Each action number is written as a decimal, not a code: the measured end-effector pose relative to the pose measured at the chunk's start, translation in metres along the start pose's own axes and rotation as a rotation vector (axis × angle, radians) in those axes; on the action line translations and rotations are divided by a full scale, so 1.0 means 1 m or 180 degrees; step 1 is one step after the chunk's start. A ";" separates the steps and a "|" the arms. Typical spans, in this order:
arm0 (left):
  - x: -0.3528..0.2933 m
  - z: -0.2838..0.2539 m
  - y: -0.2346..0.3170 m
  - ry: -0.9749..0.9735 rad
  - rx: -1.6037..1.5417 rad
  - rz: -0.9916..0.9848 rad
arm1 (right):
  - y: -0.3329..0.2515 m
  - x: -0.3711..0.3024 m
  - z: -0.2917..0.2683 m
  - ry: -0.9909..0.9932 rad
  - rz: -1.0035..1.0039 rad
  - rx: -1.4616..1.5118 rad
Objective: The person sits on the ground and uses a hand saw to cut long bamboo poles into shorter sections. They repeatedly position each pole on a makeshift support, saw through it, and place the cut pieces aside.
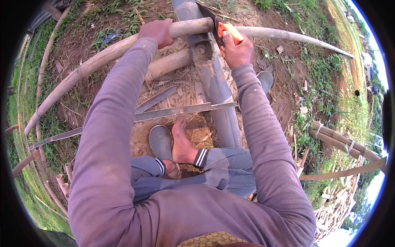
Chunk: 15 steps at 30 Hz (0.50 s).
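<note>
Left hand [158, 33] clamped down on the bamboo pole [109, 52], knuckles up, a full fist around it! And the pole lies slantwise across the picture, its near end far out to the left, its other end over the upper part of the grey beam [218, 88]. Right hand [239, 53] now: wrapped tight around the orange handle [233, 33] of a saw, thumb laid along it, the dark blade [209, 15] standing right at the pole's end, above the beam. Beyond the blade, a thinner length of bamboo [284, 33] runs off to the right (whether it joins the pole behind that saw, I cannot tell). Below the pole, a thick bamboo stub [170, 65] butts up to the beam's left edge. Further down, a flat strip [175, 111] crosses the beam's lower stretch. And look at the feet: one bare foot [181, 142] left of the beam, tucked beside a grey clog [160, 140], while a second clog [266, 80] sits off the beam's right edge.
</note>
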State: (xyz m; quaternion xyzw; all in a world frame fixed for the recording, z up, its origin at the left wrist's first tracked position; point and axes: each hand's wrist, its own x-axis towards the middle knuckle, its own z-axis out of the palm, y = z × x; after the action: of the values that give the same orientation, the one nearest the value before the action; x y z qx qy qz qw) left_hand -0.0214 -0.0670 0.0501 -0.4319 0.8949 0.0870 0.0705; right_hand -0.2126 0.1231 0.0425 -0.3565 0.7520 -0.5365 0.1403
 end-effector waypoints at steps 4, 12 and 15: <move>-0.006 0.003 -0.003 -0.0025 -0.0078 -0.0056 | 0.004 -0.126 -0.061 0.0359 -0.0313 0.0634; -0.046 -0.001 0.001 0.0094 -0.0228 0.0074 | 0.062 -0.208 -0.150 0.0124 -0.0249 -0.2854; -0.117 -0.027 0.013 0.0422 -0.0294 0.0386 | 0.041 -0.196 -0.132 0.0233 -0.0356 -0.2173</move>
State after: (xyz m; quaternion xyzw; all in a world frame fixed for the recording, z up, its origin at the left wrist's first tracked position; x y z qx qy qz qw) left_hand 0.0392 0.0240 0.1010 -0.3845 0.9172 0.1035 -0.0142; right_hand -0.1683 0.3573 0.0224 -0.4040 0.8718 -0.2734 -0.0437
